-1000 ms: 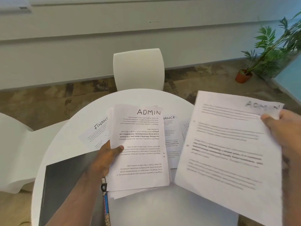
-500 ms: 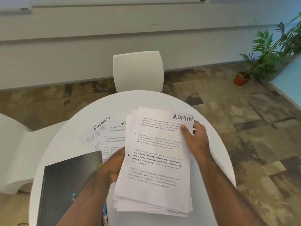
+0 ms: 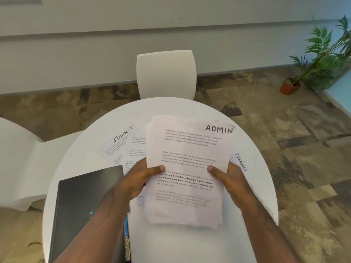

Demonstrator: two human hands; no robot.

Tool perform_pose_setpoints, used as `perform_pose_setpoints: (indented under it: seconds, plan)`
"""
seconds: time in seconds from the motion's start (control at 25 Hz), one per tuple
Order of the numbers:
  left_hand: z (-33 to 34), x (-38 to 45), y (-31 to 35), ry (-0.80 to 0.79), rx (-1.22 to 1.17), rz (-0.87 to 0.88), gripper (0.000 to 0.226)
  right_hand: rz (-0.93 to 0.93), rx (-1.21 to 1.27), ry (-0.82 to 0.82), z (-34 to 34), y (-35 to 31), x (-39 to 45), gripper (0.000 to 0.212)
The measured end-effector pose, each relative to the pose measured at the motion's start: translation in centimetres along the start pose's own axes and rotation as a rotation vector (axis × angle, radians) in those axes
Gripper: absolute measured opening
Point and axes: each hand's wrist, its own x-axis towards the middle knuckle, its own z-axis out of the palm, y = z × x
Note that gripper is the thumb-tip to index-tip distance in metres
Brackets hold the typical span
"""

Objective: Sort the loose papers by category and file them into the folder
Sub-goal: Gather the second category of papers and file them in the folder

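Note:
A stack of white printed sheets marked ADMIN (image 3: 190, 149) is held above the round white table (image 3: 171, 107). My left hand (image 3: 138, 177) grips the stack's left edge with the thumb on top. My right hand (image 3: 229, 179) grips its right edge the same way. Sheets marked FINANCE (image 3: 121, 143) lie flat on the table behind and left of the stack. Another FINANCE sheet (image 3: 240, 162) pokes out from under the stack's right side. A black folder (image 3: 83, 202) lies closed on the table at the left, partly under my left forearm.
A white chair (image 3: 166, 73) stands at the table's far side, and another white seat (image 3: 20, 164) at the left. A potted plant (image 3: 290, 86) sits on the floor at the far right. A colourful strip (image 3: 126, 242) shows beside the folder's right edge.
My right hand laid its ADMIN sheet on top of the stack held by my left hand, then slid down to the stack's right edge. Both hands now hold the stack together.

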Motion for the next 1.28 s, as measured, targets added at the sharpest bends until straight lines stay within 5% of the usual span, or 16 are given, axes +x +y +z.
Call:
perform_pose_setpoints:
  seconds: [0.12,0.24,0.52,0.84,1.0,1.08,1.16,1.24,1.28]
  plan:
    - [0.6,-0.6,0.9,0.038,0.134,0.111,0.044,-0.131,-0.053,0.045,0.6,0.0,-1.7,0.021]
    - [1.0,-1.5,-0.1,0.086,0.168,0.178,0.037,-0.148,0.000,0.094,1.5,1.8,-3.5,0.033]
    - [2.0,-3.9,-5.5,0.193,0.196,0.190,0.039,0.030,-0.083,0.154,1.5,7.4,-4.8,0.046]
    - [2.5,-4.3,-5.8,0.196,0.160,0.233,0.043,-0.019,-0.030,0.149,1.4,8.3,-4.8,0.072]
    - [2.0,-4.6,-5.8,0.173,0.196,0.218,0.042,0.019,-0.112,0.173,1.1,8.2,-4.3,0.031]
    - [0.0,-4.5,-5.3,0.278,0.284,0.233,0.050,0.015,-0.131,0.169,0.1,7.0,-3.6,0.021]
    - [-3.0,-5.2,-5.4,0.593,0.416,0.192,0.048,0.021,-0.130,0.165,-1.2,5.8,-3.4,0.018]
    - [-6.1,-6.7,-7.0,0.913,0.715,0.029,0.035,0.056,-0.127,0.120,-2.1,5.3,-3.8,0.018]
    - [-7.6,-7.2,-8.5,0.950,0.927,-0.099,0.034,0.081,-0.129,0.089,-2.4,5.4,-4.1,0.021]
